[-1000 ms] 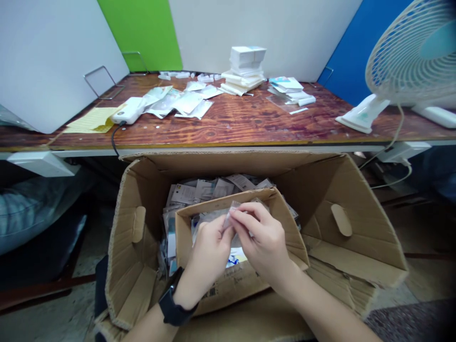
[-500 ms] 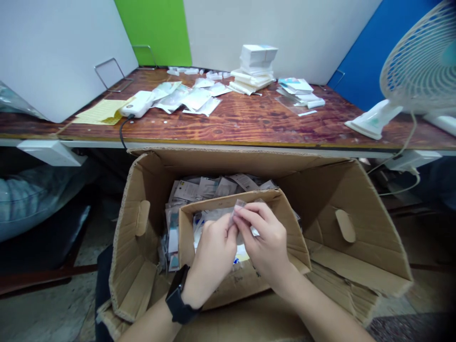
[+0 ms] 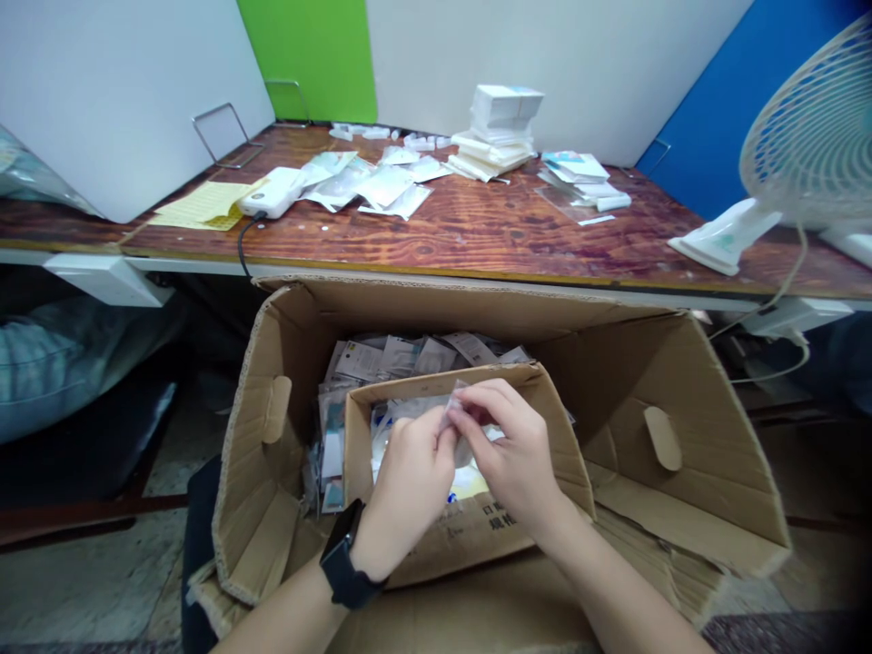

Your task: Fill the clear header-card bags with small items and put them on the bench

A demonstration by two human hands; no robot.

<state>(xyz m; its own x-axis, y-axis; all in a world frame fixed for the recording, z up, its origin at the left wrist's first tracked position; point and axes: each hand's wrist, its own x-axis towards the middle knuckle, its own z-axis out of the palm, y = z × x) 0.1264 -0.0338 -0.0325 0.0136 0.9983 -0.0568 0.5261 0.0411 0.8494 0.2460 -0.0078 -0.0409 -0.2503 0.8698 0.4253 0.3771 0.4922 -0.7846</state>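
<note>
Above the small inner carton (image 3: 470, 545), my left hand (image 3: 415, 472) and my right hand (image 3: 508, 436) meet with fingertips pinched together. Between them is a small clear plastic bag (image 3: 455, 400), mostly hidden by the fingers; both hands grip it. A black watch sits on my left wrist. Under my hands, partly covered by them, the inner carton holds clear packaging with blue and pale yellow bits. It rests inside a large open cardboard box (image 3: 409, 304). Several flat packets with printed cards (image 3: 361, 361) lie in the large box, behind and left of the inner carton.
A wooden table (image 3: 436, 241) stands beyond the box, its edge against the far flap. On it lie loose packets (image 3: 381, 186), a stack of white cards (image 3: 504, 113), a white device with a cable (image 3: 272, 193) and yellow paper (image 3: 201, 204). A fan (image 3: 817, 136) stands at right.
The view has shifted slightly, moving the table things rightward. My right fingers have shifted a little at the bag; both hands stay pinched above the inner carton.
</note>
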